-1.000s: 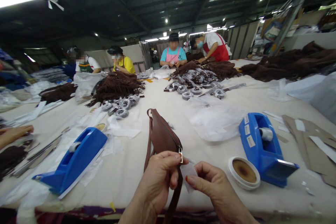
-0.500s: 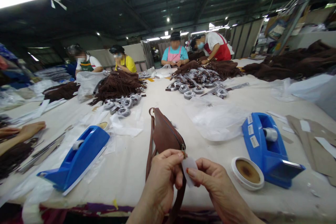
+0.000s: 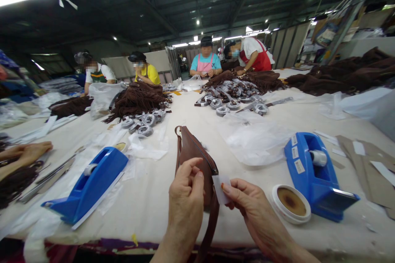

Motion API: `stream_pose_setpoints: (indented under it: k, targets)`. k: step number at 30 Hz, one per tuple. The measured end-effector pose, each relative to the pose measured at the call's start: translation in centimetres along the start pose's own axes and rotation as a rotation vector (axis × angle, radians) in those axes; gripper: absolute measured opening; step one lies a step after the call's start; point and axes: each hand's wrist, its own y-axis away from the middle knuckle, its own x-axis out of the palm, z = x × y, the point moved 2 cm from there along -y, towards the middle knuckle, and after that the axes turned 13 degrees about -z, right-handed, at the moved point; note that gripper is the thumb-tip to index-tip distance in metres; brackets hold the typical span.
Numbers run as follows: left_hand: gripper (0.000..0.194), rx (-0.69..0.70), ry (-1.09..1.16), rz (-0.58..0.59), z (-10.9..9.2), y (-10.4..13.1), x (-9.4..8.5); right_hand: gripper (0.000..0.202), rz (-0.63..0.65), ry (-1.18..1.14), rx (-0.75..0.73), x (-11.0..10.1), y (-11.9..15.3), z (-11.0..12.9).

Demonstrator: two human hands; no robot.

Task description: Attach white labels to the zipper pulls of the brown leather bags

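Observation:
A brown leather bag [image 3: 191, 148] with a zipper along its edge lies on the table in front of me, its strap [image 3: 211, 226] running down toward me. Between the thumb and fingers of my right hand [image 3: 254, 207] is a small piece of white paper [image 3: 219, 189], beside the zipper's near end. My left hand [image 3: 187, 199] is over the bag's lower part, apart from the paper. Its thumb and index finger are raised and separated, with nothing visible between them; the other fingers are partly hidden.
Blue tape dispensers stand left [image 3: 92, 185] and right [image 3: 317, 176], the right one beside a round white tub [image 3: 291, 203] with brown contents. A crumpled plastic sheet [image 3: 256, 139] and fringed brown piles [image 3: 138, 100] lie farther back. Another person's hand [image 3: 35, 152] is at left; co-workers sit or stand opposite.
My left hand has let go near the zipper end and moved slightly left and up, its fingers coming apart. My right hand still pinches the white paper.

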Motion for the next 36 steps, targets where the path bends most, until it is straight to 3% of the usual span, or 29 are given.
stream_pose_setpoints:
  k: [3, 6, 9, 14, 21, 36]
  targets:
    - [0.034, 0.444, -0.173, 0.080, -0.8, -1.1, 0.1, 0.027, -0.009, 0.037, -0.043, 0.1, -0.2, 0.2]
    - [0.041, 0.615, -0.241, 0.237, -0.8, -1.9, 0.5, 0.029, -0.035, 0.063, -0.076, 0.1, -0.3, 0.7]
    - [0.041, 0.630, -0.241, 0.295, -0.6, -2.3, 0.6, 0.028, -0.065, 0.080, -0.098, 0.3, -0.4, 1.2]
    - [0.035, 0.629, -0.180, 0.258, -0.6, -2.4, 0.3, 0.029, -0.041, 0.060, -0.087, 0.9, -0.5, 1.1]
    - [0.035, 0.611, -0.152, 0.288, -0.6, -2.4, 0.1, 0.030, -0.113, -0.012, -0.083, 1.2, -0.2, 0.1]
    - [0.037, 0.659, -0.150, 0.399, -0.7, -2.1, -0.9, 0.028, -0.019, -0.038, -0.013, 1.6, -0.5, 0.8]
